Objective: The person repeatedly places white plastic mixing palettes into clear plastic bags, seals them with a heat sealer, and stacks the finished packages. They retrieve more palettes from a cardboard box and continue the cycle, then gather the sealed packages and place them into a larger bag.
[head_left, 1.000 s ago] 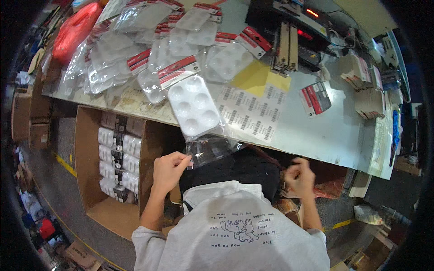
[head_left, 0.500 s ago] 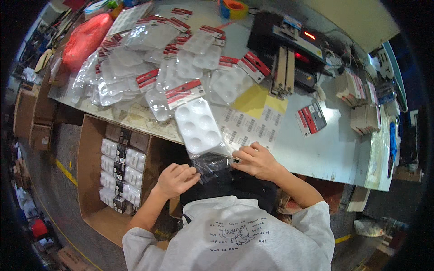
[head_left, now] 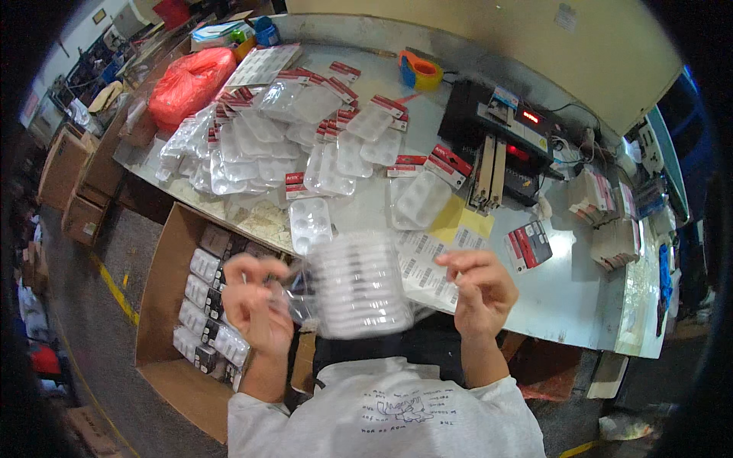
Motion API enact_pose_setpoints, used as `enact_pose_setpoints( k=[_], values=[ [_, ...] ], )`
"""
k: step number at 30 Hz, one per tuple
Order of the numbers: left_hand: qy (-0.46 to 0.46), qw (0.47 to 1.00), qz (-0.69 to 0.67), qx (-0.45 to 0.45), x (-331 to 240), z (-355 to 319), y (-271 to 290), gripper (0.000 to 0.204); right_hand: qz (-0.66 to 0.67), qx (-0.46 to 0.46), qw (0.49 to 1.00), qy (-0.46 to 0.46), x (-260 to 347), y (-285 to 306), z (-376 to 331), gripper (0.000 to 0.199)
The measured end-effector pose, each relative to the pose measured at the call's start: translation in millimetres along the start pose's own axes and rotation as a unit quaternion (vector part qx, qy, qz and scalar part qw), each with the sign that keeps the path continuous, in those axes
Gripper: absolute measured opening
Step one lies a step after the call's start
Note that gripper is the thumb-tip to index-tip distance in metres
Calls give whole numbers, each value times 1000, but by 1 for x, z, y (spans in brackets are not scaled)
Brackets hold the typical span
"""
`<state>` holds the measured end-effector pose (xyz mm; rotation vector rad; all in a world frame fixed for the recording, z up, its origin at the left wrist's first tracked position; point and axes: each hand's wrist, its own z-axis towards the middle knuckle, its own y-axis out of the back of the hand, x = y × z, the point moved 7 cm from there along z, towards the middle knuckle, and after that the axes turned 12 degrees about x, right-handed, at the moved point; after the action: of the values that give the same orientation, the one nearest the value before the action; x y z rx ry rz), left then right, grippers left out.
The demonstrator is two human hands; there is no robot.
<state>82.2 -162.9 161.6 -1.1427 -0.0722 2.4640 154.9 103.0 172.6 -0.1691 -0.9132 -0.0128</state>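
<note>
A stack of white plastic paint palettes (head_left: 363, 294) in a clear bag stands on edge in front of my body, smeared by motion. My left hand (head_left: 259, 305) is beside its left side, fingers bent and apart, next to a loose flap of the clear bag; no grip on it shows. On the other side my right hand (head_left: 482, 294) is raised, fingers apart and curved, with nothing in it and a gap to the stack. A single bagged palette with a red header card (head_left: 309, 225) lies at the table's edge just beyond.
Many bagged palettes (head_left: 252, 145) are heaped on the table (head_left: 565, 298), near a red plastic bag (head_left: 191, 84). A black sealing machine (head_left: 496, 130), barcode label sheets (head_left: 427, 267) and card stacks (head_left: 592, 195) are at right. An open carton (head_left: 156, 305) of packed palettes stands below left.
The palette stack has turned from showing its top face to showing its layered edges. Both hands have come off its near end, the right one rising and moving outward. The view has shifted.
</note>
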Motion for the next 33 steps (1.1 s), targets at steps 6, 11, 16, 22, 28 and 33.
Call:
enact_pose_setpoints(
  k=[6, 11, 16, 22, 28, 33],
  values=[
    [117, 989, 37, -79, 2, -66, -10, 18, 53, -62, 987, -138, -15, -1, -58, 5],
    [209, 972, 69, -88, 17, -95, -5, 14, 0, -101, 948, -301, -47, 3, -95, 7],
    [428, 868, -134, -211, 54, -143, 8, 13, 225, -165, 826, -490, -103, -1, -136, 12],
    [523, 812, -117, -232, 79, -177, -11, 9, 167, -144, 824, -521, -128, -22, -165, 11],
    [250, 920, 293, -72, 53, -152, -16, 6, -100, -142, 908, -382, -105, -11, -147, 7],
    [334, 872, 319, 163, 55, -178, -33, 49, -281, 18, 904, -322, -89, -13, -140, 24]
  ],
)
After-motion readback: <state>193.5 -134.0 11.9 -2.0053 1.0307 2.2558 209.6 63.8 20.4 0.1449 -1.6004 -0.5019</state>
